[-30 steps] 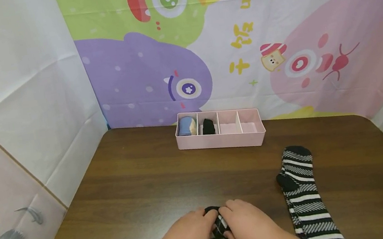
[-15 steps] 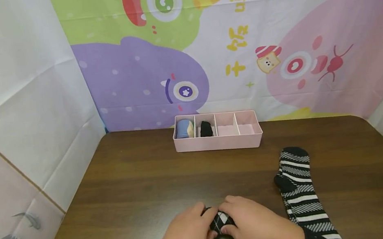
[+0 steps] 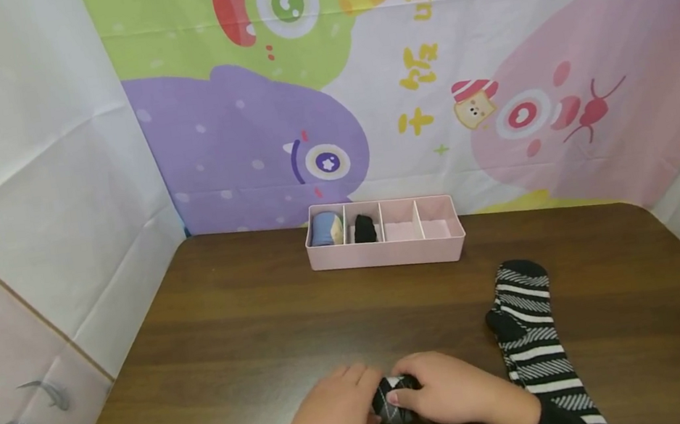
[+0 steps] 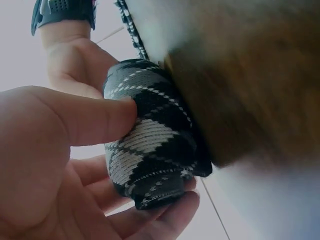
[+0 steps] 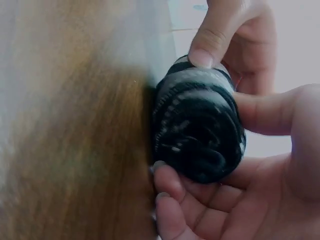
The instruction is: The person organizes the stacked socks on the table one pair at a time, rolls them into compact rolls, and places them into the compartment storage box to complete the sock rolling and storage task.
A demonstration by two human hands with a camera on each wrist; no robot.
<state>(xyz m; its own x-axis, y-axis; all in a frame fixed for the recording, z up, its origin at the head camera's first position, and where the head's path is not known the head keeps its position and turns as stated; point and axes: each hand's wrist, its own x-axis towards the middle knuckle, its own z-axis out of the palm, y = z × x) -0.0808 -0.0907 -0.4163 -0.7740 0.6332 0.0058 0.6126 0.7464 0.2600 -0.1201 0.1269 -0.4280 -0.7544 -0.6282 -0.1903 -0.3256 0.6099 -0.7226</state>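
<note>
Gripping rolled blk/gray sock [image 3: 395, 409] from both sides w/ L hand [image 3: 328, 419] & R hand [image 3: 452, 387]. Holding it close to near edge of brown table [image 3: 252, 328]. Got long stripy sock [image 3: 534, 337] lying flat near R hand. Farther back, got pink box [image 3: 386, 253] w/ blue roll [image 3: 323, 229] in 1st slot from left & blk roll [image 3: 364, 229] in 2nd. Behind that, got monster cloth [image 3: 261, 128].

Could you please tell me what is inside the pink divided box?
The pink box holds a blue bundle in its leftmost compartment and a black bundle in the next. The front wall hides their lower ends.
</note>
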